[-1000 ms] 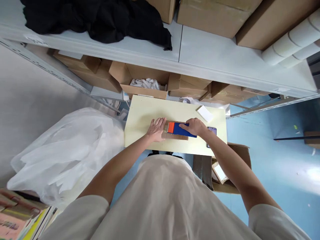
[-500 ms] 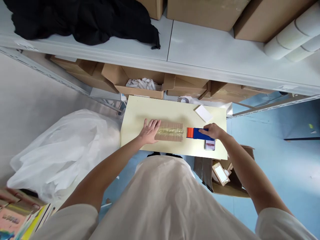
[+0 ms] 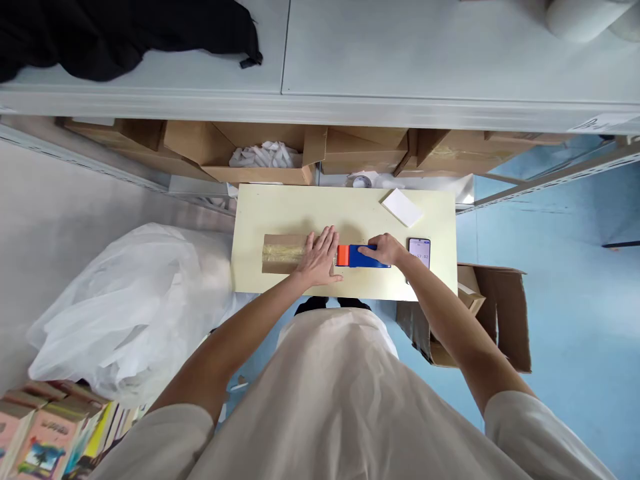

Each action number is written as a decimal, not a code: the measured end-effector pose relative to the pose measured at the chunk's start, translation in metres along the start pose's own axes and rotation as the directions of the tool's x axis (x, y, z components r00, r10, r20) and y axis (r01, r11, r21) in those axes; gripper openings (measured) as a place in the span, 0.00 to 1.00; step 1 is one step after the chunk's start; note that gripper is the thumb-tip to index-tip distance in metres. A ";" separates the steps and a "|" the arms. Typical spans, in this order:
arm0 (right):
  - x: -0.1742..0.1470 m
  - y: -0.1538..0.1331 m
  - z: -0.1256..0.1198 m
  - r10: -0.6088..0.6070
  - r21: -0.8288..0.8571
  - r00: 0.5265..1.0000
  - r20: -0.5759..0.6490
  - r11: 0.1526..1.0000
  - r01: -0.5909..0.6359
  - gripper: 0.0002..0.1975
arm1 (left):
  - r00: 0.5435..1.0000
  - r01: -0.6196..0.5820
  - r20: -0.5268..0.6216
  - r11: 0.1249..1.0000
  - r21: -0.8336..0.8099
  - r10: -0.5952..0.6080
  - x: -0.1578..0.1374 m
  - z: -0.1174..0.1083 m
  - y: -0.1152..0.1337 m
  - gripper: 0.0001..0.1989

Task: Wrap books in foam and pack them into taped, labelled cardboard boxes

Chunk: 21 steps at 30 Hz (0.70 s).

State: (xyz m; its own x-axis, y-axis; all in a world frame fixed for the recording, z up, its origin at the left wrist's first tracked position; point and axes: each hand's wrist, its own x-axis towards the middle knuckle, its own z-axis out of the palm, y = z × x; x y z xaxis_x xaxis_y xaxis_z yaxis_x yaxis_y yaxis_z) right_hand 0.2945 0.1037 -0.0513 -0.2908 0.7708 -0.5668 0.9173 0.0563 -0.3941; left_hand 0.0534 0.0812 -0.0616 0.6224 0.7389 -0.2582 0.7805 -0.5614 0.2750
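A long cardboard box (image 3: 283,255) with shiny clear tape along its top lies on the cream table (image 3: 250,213). My left hand (image 3: 319,259) rests flat on the box's right end, fingers spread. Just right of it, my right hand (image 3: 384,249) is wrapped round a blue tape dispenser (image 3: 367,257) with an orange front. That orange front meets the right end of the box, close to my left fingers. Beyond my right wrist lies a phone (image 3: 419,249) with a lit screen. Farther back on the table sits a small white box (image 3: 402,207).
Shelving (image 3: 400,67) spans the back, with open cartons (image 3: 260,175) below and black cloth (image 3: 200,27) above. A tape roll (image 3: 362,181) lies behind the table. A large white plastic bag (image 3: 130,307) is at left, books (image 3: 47,433) lower left, an open carton (image 3: 510,320) at right.
My left hand has moved to the box's right end. The dispenser in my right hand has come left to the box, which sits farther left. The phone shows more fully.
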 end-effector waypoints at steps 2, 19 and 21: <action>0.001 0.000 0.005 -0.002 0.042 1.000 0.016 0.999 0.001 0.28 | 1.000 0.000 -0.001 1.000 -0.002 0.000 0.003 0.000 0.002 0.55; -0.016 -0.040 -0.010 0.347 -0.171 0.938 0.002 0.924 -0.342 0.30 | 0.987 -0.156 0.020 0.987 -0.031 0.157 -0.004 0.001 0.001 0.30; -0.009 -0.065 -0.008 0.354 -0.170 0.935 -0.012 0.921 -0.351 0.25 | 0.987 -0.155 0.038 0.988 -0.005 0.155 -0.004 0.003 0.003 0.24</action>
State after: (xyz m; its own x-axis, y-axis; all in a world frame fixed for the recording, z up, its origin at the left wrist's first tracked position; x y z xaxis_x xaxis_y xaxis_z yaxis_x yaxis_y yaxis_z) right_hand 0.2394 0.0982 -0.0141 0.0562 0.7484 -0.6609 0.9930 -0.1110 -0.0411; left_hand 0.0535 0.0754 -0.0630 0.7375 0.6283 -0.2477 0.6745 -0.6670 0.3164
